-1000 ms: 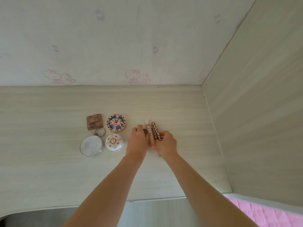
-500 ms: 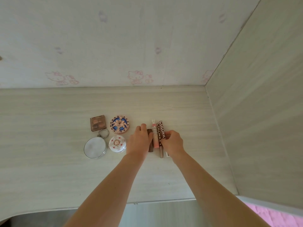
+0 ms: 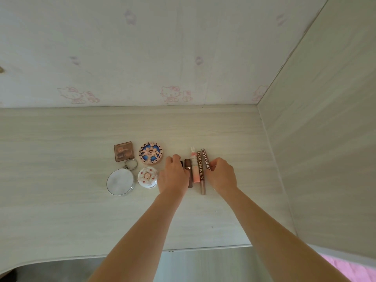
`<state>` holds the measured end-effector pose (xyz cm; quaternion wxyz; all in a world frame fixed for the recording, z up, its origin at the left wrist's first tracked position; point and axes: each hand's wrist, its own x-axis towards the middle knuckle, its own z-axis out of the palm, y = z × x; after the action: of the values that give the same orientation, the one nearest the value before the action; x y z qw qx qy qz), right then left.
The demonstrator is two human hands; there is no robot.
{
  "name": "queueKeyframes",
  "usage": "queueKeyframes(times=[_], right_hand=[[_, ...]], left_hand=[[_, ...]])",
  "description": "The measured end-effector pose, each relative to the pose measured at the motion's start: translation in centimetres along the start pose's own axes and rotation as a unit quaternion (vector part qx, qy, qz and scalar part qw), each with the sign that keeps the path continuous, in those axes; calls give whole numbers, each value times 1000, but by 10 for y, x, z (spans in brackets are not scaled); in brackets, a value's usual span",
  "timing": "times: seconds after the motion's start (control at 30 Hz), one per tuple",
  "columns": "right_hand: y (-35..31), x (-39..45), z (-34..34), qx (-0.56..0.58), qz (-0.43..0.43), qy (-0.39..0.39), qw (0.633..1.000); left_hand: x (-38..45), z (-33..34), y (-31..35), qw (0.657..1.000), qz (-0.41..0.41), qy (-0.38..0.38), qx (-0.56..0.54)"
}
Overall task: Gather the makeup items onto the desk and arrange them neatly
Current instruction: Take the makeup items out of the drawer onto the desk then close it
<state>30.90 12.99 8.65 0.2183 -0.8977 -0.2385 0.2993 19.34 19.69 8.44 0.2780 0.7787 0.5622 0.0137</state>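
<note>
At the centre of the frame, on a pale wood-grain desk (image 3: 61,210), two bare hands flank a row of slender makeup tubes laid side by side, each running from the near edge toward the wall. The left hand (image 3: 173,176) lies knuckles-up with fingers curled over a dark tube (image 3: 181,164) at the row's left end; only a sliver of that tube shows, so the grip itself cannot be told. Just right of it come a brown lipstick (image 3: 189,174), a pink tube with a rabbit-ear cap (image 3: 194,167), and a brown lettered tube (image 3: 201,174). The right hand (image 3: 221,174) has its fingers bent against a second lettered tube (image 3: 207,159) at the row's right end, whose lower part is hidden beneath the hand; whether it pinches or merely touches cannot be told.

Left of centre sit four compacts in a two-by-two block: a brown square palette (image 3: 123,151) and a round patterned blue-and-pink compact (image 3: 150,153) behind, a round silver mirror (image 3: 120,181) with a key ring (image 3: 130,164) and a small white floral compact (image 3: 147,177) in front. The upper frame shows a wall (image 3: 142,47) with faint pink cartoon-cat prints; a wood panel (image 3: 325,139) fills the right side, and pink fabric (image 3: 350,269) appears at the lower right corner.
</note>
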Motion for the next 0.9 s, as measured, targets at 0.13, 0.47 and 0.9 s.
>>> queueKeyframes(times=[0.13,0.47,0.9], right_hand=[[0,0,1,-11,-10,3,1000],[9,-5,-7,45,-40,-30,998],[41,-78,-44,-112,-159,-65,979]], left_hand=[[1,-1,-1,1000,1,1,25],[-11,-2,-3,1000,5,-4,19],[-90,-21,-18,998,42,12,34]])
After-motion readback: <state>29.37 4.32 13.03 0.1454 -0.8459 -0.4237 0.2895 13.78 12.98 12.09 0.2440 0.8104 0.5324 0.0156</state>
